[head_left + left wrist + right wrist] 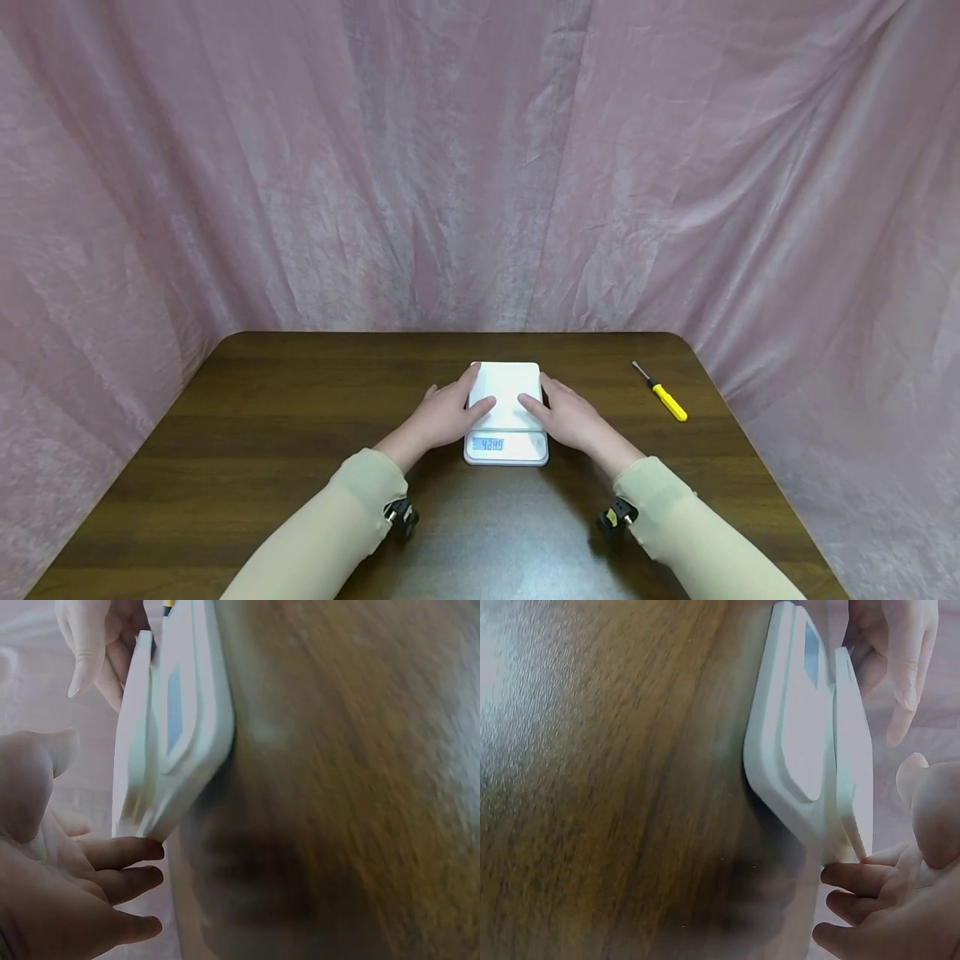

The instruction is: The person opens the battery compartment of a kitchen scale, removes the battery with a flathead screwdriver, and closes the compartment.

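Pink velvet drapery point(480, 167) is hung beyond a brown wooden table point(285, 450). At far centre, a white rectangular plastic scale point(507, 415) is touched, apparently ungripped, by left hand point(444, 413) and right hand point(573, 417), fingers loosely extended. Presumably it is being positioned; even side pressure is called for.

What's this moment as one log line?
white scale: on table, display showing digits | left hand: fingers at scale's left edge | right hand: fingers at scale's right edge | yellow-handled screwdriver: on table, right of scale

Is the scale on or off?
On: the scale's little screen shows dark digits.
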Demonstrator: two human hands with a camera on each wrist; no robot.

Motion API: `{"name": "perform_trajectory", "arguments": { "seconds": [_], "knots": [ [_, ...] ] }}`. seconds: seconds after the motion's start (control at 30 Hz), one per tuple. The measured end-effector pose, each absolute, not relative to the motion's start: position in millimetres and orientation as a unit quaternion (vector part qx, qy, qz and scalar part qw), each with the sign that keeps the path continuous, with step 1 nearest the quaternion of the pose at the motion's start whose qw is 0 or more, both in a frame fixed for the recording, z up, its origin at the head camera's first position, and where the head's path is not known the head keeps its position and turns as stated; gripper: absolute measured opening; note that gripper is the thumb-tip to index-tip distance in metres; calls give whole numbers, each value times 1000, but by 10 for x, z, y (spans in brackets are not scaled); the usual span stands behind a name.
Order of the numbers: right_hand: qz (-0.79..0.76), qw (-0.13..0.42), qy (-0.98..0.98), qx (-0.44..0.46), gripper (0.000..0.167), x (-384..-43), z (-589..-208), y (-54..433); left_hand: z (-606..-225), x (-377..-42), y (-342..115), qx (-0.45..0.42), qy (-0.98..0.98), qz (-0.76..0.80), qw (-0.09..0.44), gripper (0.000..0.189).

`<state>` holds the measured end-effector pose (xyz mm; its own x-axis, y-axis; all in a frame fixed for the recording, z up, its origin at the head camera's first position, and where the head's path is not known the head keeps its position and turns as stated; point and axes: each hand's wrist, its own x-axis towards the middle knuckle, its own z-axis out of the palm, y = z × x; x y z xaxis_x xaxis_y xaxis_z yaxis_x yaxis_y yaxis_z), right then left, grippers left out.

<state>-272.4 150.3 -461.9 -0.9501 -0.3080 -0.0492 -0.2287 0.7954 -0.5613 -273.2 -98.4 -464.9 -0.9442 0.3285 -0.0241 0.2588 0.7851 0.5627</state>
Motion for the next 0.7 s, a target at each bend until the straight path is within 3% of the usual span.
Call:
{"name": "perform_trajectory", "arguments": {
  "seconds": [0.7],
  "knots": [
    [-331, 11, 936, -119, 89, -2664, -4289, 1590, -4321, -2677, -958, 128, 923, 363, 0, 85]
  ]
}}
